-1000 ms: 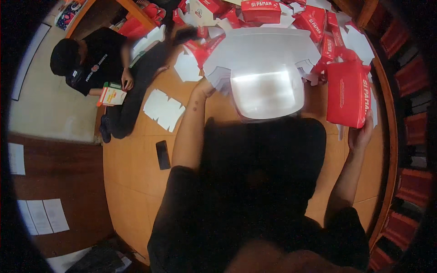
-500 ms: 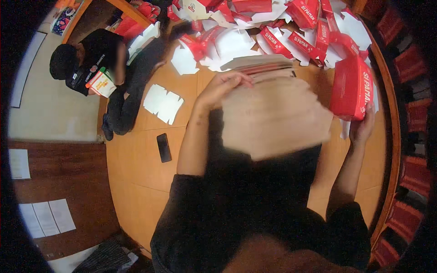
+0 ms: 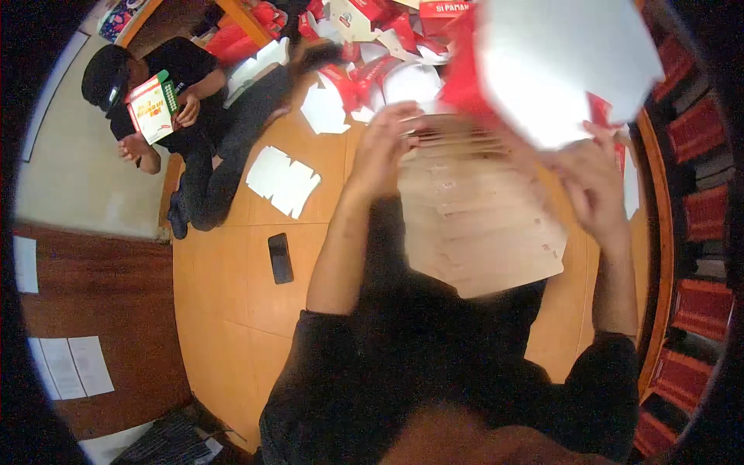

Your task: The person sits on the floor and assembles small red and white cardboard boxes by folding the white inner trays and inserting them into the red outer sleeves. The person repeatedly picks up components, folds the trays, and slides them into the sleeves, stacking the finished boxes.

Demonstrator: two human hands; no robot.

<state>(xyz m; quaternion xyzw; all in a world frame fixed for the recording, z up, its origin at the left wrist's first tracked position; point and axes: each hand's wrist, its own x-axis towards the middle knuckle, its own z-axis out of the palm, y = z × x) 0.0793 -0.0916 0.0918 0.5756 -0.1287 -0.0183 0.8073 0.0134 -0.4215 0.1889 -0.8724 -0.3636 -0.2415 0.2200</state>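
Note:
A fanned stack of flat brown cardboard box blanks [image 3: 484, 225] lies over my lap. My left hand [image 3: 384, 151] is closed on its far left corner, somewhat blurred. My right hand [image 3: 593, 182] grips the near edge of a red-and-white carton [image 3: 566, 70], which is raised beyond the stack at the right. The carton's white inner side faces me, and a red side shows at its left. Motion blurs the carton, and it hides part of the pile behind.
Red-and-white cartons [image 3: 372, 77] are heaped at the far side. A white notched cardboard blank [image 3: 283, 182] and a black phone [image 3: 280, 258] lie on the wooden floor to the left. A seated co-worker [image 3: 178, 85] holds a printed box [image 3: 153, 112]. Red-panelled shelving [image 3: 701, 306] lines the right.
My right hand has moved inward and up with the carton, turning its white inside into view. The brown stack has shifted slightly right and nearer. The co-worker has raised the printed box.

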